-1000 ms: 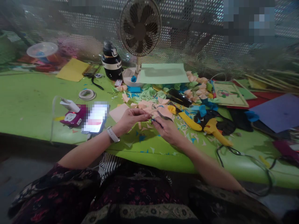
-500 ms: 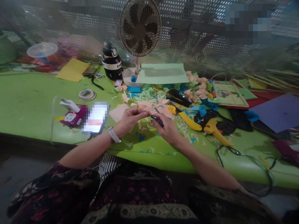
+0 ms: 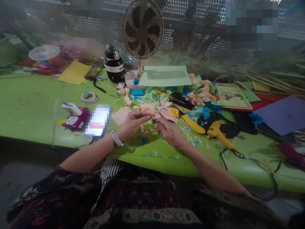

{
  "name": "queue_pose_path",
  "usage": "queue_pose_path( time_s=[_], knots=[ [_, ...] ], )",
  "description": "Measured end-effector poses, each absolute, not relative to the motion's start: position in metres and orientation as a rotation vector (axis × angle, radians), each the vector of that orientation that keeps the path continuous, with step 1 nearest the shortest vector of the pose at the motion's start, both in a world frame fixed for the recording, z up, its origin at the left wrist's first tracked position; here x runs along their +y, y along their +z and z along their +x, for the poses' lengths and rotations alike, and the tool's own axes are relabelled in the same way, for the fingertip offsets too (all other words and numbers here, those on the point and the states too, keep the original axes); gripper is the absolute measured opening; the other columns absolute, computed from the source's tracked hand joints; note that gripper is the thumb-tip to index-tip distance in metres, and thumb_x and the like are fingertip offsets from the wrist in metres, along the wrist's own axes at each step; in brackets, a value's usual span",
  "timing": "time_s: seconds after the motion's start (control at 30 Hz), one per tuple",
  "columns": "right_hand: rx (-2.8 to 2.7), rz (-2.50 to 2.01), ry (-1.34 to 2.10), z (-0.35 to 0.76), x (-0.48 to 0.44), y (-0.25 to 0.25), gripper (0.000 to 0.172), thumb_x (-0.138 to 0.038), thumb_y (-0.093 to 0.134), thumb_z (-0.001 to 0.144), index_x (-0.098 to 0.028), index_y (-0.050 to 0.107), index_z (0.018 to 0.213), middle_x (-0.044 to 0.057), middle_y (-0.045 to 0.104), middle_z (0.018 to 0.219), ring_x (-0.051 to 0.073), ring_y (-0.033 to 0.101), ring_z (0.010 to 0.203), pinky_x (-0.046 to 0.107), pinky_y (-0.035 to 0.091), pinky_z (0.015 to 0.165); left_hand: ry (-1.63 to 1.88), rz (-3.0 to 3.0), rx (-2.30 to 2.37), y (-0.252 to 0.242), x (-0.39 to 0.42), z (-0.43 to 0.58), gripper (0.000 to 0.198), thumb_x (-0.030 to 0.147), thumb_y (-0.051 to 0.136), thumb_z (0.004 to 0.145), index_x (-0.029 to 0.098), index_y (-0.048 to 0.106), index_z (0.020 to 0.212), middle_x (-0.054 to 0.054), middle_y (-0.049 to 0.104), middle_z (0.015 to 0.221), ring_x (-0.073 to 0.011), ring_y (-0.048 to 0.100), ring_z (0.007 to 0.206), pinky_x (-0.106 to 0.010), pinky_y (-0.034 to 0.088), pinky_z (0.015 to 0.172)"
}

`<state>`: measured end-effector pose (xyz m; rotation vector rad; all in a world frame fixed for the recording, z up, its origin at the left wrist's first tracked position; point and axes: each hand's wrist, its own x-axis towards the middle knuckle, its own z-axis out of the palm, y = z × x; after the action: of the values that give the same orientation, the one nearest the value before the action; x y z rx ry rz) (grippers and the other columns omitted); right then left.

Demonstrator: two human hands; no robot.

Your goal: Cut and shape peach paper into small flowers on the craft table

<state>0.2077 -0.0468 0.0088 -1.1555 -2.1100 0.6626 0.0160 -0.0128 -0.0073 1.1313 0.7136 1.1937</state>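
Near table's (image 3: pixel 47 105) front edge: my left hand (image 3: pixel 135 122) pinches paper (image 3: pixel 154 112), likely steadying it; my right hand (image 3: pixel 169 132) grips tool (image 3: pixel 154 121).

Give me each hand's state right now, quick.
Left hand: closed, fingertips pinching what looks like peach paper.
Right hand: closed on a small dark tool, possibly scissors; exact type unclear.

Paper-craft work area, home or commercial premises not determinable, green surface (image 3: pixel 30 98) littered with paper offcuts (image 3: pixel 144 140), shaped paper pieces (image 3: pixel 206 93) heaped towards rear, purple sheet (image 3: pixel 283 115) at right, yellow glue gun (image 3: pixel 218 133), tape roll (image 3: pixel 83 98), perforated screen (image 3: pixel 183 51) behind
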Motion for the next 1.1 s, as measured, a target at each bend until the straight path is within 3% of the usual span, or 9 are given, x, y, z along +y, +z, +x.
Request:
queue_pose_path(
  time_s=[0.13,0.33,0.63,0.87,1.1],
  knots=[
    [-2.084,-1.145,0.786,0.208,-0.048,0.010,0.031,-0.041,0.036,0.102,-0.022,0.050,0.081,0.000,0.057,0.066,0.015,0.054,0.061,0.027,0.043,0.063,1.148,1.126,0.698,-0.007,-0.014,0.016,0.020,0.033,0.087,0.069,0.021,0.080,0.084,-0.005,0.079,0.092,-0.0174,0.072,0.090,-0.036,0.054,0.096],
    [-1.992,-1.186,0.880,0.208,-0.049,0.005,0.029,-0.043,0.037,0.102,-0.022,0.051,0.088,0.000,0.059,0.068,0.014,0.055,0.057,0.027,0.041,0.058,1.150,1.012,0.706,-0.003,-0.015,0.017,0.021,0.030,0.090,0.063,0.021,0.080,0.079,-0.004,0.079,0.089,-0.0162,0.073,0.088,-0.034,0.054,0.096],
    [-2.064,-1.147,0.623,0.208,-0.048,0.005,0.032,-0.044,0.034,0.103,-0.022,0.054,0.089,0.000,0.058,0.067,0.015,0.055,0.061,0.027,0.043,0.062,1.151,1.041,0.686,-0.005,-0.013,0.016,0.021,0.033,0.088,0.067,0.020,0.080,0.082,-0.005,0.079,0.092,-0.0169,0.073,0.091,-0.035,0.054,0.097],
    [-2.101,-1.149,0.457,0.209,-0.046,-0.001,0.035,-0.045,0.033,0.103,-0.021,0.059,0.098,0.005,0.067,0.081,0.018,0.062,0.070,0.029,0.046,0.066,1.229,1.232,0.881,-0.001,-0.014,0.015,0.024,0.039,0.087,0.067,0.018,0.078,0.076,-0.005,0.077,0.080,-0.0151,0.070,0.077,-0.032,0.057,0.081],
    [-2.128,-1.192,0.392,0.210,-0.044,-0.004,0.035,-0.042,0.032,0.104,-0.021,0.059,0.101,0.007,0.068,0.083,0.019,0.063,0.071,0.030,0.046,0.066,1.222,1.275,0.800,0.001,-0.017,0.016,0.020,0.036,0.084,0.071,0.019,0.079,0.081,-0.006,0.078,0.088,-0.0168,0.072,0.085,-0.035,0.058,0.088]
  ],
)
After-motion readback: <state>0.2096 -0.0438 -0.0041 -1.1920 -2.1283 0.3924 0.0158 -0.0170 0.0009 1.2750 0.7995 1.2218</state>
